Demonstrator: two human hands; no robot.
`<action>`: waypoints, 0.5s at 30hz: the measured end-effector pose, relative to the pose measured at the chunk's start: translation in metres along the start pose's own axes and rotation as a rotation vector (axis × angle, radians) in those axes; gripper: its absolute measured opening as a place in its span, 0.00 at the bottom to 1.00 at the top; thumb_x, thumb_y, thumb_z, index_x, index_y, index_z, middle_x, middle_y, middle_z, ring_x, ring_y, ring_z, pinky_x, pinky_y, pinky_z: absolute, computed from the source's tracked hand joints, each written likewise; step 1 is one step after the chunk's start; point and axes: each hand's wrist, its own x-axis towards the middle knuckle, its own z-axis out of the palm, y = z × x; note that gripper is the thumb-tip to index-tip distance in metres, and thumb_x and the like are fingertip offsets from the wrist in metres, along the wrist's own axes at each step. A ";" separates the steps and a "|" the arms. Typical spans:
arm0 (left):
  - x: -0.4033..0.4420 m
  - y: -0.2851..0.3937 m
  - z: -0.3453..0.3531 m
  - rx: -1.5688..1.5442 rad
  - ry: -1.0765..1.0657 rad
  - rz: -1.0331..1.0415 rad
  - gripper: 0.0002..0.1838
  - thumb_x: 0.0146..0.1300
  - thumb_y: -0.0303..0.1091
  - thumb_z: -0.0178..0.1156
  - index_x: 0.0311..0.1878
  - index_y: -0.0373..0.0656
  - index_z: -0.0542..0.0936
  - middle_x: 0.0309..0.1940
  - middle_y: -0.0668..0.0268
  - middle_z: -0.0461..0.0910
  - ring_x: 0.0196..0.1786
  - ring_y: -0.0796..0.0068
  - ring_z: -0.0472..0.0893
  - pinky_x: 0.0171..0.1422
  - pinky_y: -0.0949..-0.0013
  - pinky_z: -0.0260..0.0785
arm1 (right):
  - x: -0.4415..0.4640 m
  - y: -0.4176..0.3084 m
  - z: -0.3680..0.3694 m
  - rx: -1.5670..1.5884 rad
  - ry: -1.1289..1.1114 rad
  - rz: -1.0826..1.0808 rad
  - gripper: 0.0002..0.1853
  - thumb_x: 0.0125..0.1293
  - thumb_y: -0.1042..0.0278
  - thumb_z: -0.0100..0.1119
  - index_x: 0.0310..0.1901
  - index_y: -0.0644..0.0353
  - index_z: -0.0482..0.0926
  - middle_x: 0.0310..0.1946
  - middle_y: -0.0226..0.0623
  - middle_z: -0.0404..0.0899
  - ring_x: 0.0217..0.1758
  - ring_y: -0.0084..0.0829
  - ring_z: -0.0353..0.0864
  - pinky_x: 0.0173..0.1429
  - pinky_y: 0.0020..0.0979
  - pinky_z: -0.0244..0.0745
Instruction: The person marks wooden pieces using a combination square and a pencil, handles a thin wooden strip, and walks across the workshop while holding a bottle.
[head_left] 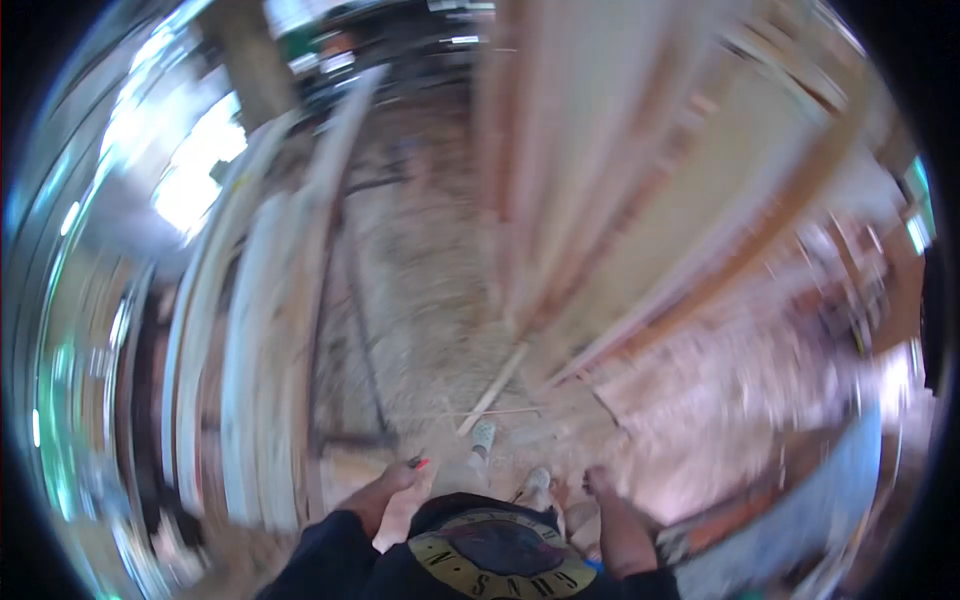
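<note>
My left hand (398,476) hangs low in front of my body, its fingers closed around a small red-and-dark object (421,463). Blur hides what kind of object that is. On the other side, my right hand (597,482) hangs beside my leg, and motion smears its fingers; I see nothing plainly held in it. A narrow wooden strip (494,387) slants across the ground ahead of my feet. The nearest stock to my left hand is the stack of long pale boards (270,350).
Wide wooden boards (640,210) stand or lean ahead and to the right. A dark metal frame (365,330) sits beside the left boards. A bluish sheet (815,500) lies at lower right. The dirt floor (420,270) runs between the wood, and a post (248,60) rises at upper left.
</note>
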 end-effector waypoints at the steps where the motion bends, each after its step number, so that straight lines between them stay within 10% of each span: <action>1: -0.013 -0.003 0.021 0.151 0.125 0.101 0.23 0.69 0.51 0.54 0.46 0.38 0.84 0.38 0.47 0.87 0.42 0.47 0.87 0.47 0.49 0.79 | -0.011 -0.009 -0.005 0.121 -0.002 0.092 0.11 0.68 0.63 0.52 0.41 0.62 0.77 0.29 0.41 0.79 0.29 0.38 0.83 0.28 0.40 0.79; 7: -0.119 -0.002 0.089 -0.138 0.152 -0.156 0.26 0.64 0.52 0.55 0.51 0.40 0.85 0.46 0.42 0.85 0.52 0.43 0.84 0.59 0.48 0.76 | -0.009 0.018 -0.009 0.005 -0.144 0.252 0.11 0.68 0.65 0.52 0.46 0.62 0.77 0.34 0.47 0.80 0.27 0.43 0.83 0.27 0.44 0.80; 15: -0.218 -0.081 0.182 -0.310 0.170 -0.373 0.19 0.61 0.44 0.54 0.38 0.38 0.86 0.40 0.47 0.87 0.43 0.43 0.87 0.47 0.48 0.80 | -0.013 -0.014 0.032 -0.377 -0.295 0.204 0.11 0.69 0.64 0.55 0.46 0.62 0.76 0.35 0.47 0.81 0.26 0.44 0.83 0.28 0.45 0.82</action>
